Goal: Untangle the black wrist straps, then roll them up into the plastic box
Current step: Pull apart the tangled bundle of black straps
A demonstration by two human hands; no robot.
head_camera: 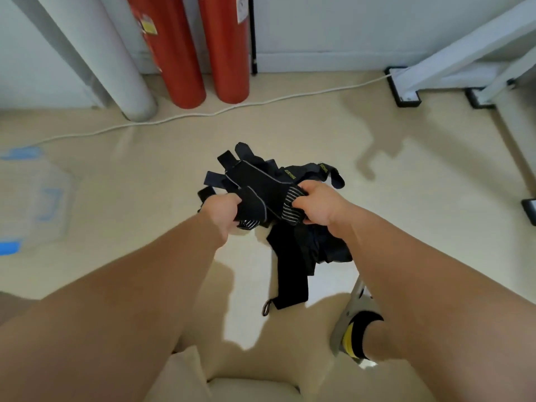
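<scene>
Left hand (222, 211) and right hand (317, 206) both clench the black wrist straps (261, 184).
The tangle sits right between the two hands, tails dangling below; the number of straps can't be counted. One plastic box (37, 198) sits well off left on the floor (145, 169), with two red cylinders (179, 59) at the wall.

Wrist straps (261, 187) matt black cloth; box (37, 198) clear plastic.

Beige floor (145, 175) w/ plastic box (37, 198) left, white cable (214, 113), 2 red cylinders (229, 53) at back.
</scene>
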